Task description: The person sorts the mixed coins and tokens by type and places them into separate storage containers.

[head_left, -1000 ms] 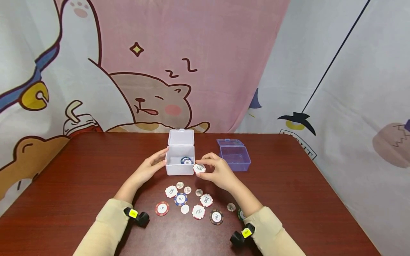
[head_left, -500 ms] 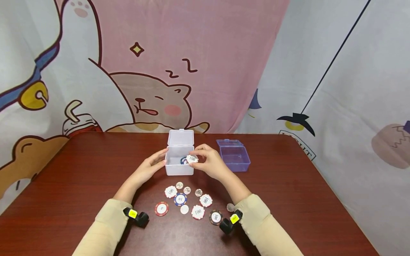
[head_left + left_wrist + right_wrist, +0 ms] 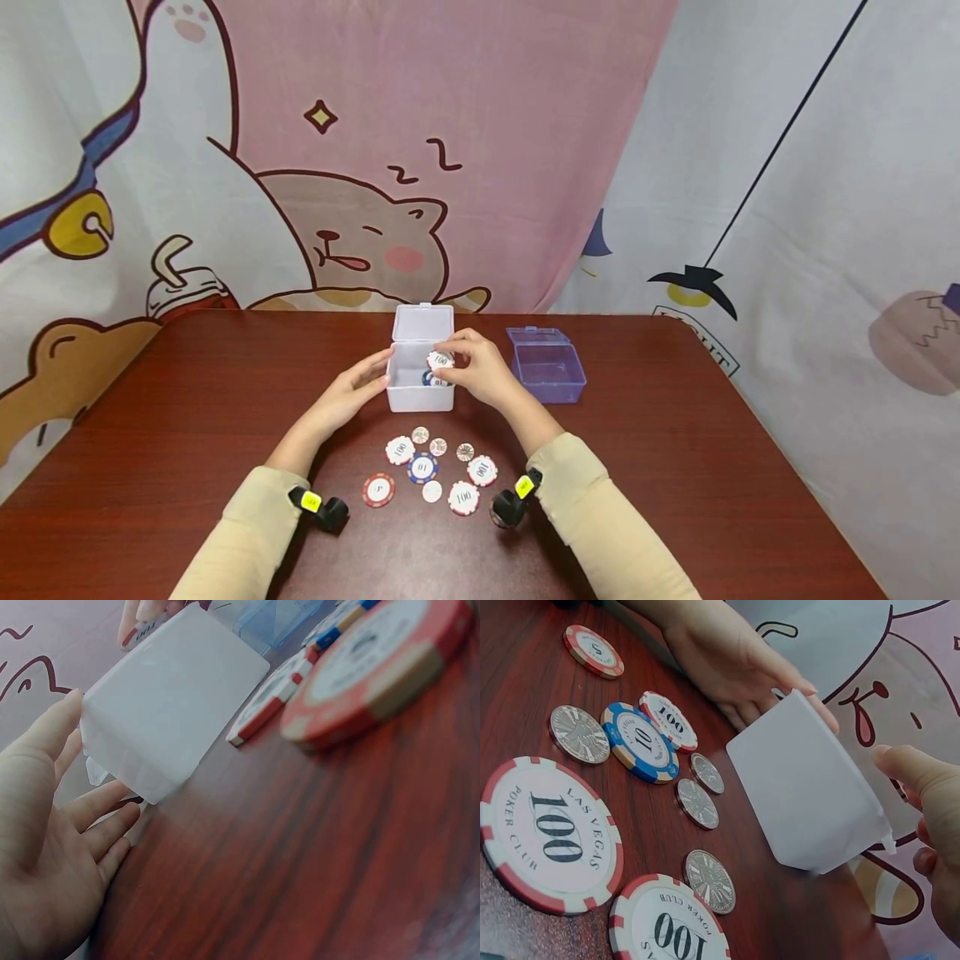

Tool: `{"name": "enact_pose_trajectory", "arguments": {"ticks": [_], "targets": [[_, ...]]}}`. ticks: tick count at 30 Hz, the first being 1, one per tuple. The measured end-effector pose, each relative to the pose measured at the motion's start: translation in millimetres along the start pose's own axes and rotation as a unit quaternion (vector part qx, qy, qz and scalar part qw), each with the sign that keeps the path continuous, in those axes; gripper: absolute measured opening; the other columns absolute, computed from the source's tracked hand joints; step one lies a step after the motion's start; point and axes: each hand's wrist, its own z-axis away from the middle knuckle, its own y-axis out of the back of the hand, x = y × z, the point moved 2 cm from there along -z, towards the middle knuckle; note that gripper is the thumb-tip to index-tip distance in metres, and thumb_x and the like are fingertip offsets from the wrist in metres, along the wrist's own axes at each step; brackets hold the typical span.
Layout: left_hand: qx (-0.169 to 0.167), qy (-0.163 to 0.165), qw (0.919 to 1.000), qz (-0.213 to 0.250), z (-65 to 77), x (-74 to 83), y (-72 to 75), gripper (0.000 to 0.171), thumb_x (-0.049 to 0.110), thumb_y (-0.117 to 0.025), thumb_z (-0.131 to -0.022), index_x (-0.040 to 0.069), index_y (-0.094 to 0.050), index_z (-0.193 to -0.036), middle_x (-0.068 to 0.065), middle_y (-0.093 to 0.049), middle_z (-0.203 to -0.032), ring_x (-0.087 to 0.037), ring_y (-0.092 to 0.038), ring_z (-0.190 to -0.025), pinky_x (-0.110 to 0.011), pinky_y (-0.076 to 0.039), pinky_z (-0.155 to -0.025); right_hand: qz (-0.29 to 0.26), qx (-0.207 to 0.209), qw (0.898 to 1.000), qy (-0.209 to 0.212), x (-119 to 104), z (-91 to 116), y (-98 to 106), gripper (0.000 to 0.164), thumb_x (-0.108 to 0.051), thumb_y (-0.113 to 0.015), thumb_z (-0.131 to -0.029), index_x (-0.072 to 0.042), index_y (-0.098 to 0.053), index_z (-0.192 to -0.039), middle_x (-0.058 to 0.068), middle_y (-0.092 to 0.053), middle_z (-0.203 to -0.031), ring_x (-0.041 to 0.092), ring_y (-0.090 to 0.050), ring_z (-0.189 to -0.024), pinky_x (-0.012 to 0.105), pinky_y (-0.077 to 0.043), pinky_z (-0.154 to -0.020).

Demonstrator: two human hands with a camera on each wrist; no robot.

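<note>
A white plastic box stands on the table with its lid raised. My left hand touches its left side with fairly straight fingers, the thumb at the near left corner in the left wrist view. Over the right part of the box's opening, my right hand pinches a white poker chip marked 100 between thumb and fingers. Dark blue poker chips lie inside the box, partly hidden by the right hand. In the right wrist view, the right thumb shows beside the box and the held chip is mostly hidden.
Loose on the table in front of the box lie a red chip, a blue chip, white 100 chips and several silvery coins. A purple see-through box, lid up, stands to the right. A curtain hangs behind the table.
My right hand has carried the white chip from outside the white box's right side to over its opening, moving left and away from me. The left hand has stayed in place.
</note>
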Motion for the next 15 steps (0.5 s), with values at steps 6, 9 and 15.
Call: {"name": "enact_pose_trajectory", "arguments": {"ticks": [6,9,15], "targets": [[0.005,-0.003,1.0,0.006,-5.5,-23.3,2.6,0.053,0.008,-0.052,-0.099,0.007,-0.035,-0.148,-0.024,-0.037,-0.146,-0.039,-0.035,-0.133,-0.054,-0.03,-0.104,-0.001,-0.005,1.0,-0.012,3.0,-3.6,-6.1,0.036,-0.004,-0.08,-0.076,0.003,-0.07,-0.109,0.009,-0.058,-0.103,0.029,-0.053,-0.078,0.025,-0.042,-0.066],[0.005,-0.001,1.0,-0.002,-6.6,-27.4,3.5,0.053,0.01,-0.053,-0.099,0.01,-0.035,-0.149,-0.022,-0.037,-0.147,-0.037,-0.036,-0.133,-0.054,-0.03,-0.104,0.007,-0.005,1.0,-0.021,3.3,-5.2,-8.2,0.035,-0.005,-0.08,-0.076,0.002,-0.071,-0.109,0.009,-0.059,-0.103,0.025,-0.052,-0.078,0.024,-0.042,-0.066],[0.001,-0.005,1.0,-0.002,-2.5,-11.0,2.0,0.053,0.009,-0.053,-0.098,0.003,-0.034,-0.147,-0.027,-0.036,-0.145,-0.041,-0.035,-0.133,-0.055,-0.03,-0.104,0.024,-0.003,0.999,-0.039,7.5,-8.2,-12.6,0.034,-0.007,-0.08,-0.077,0.001,-0.071,-0.109,0.008,-0.059,-0.103,0.019,-0.05,-0.077,0.024,-0.041,-0.066]]}}
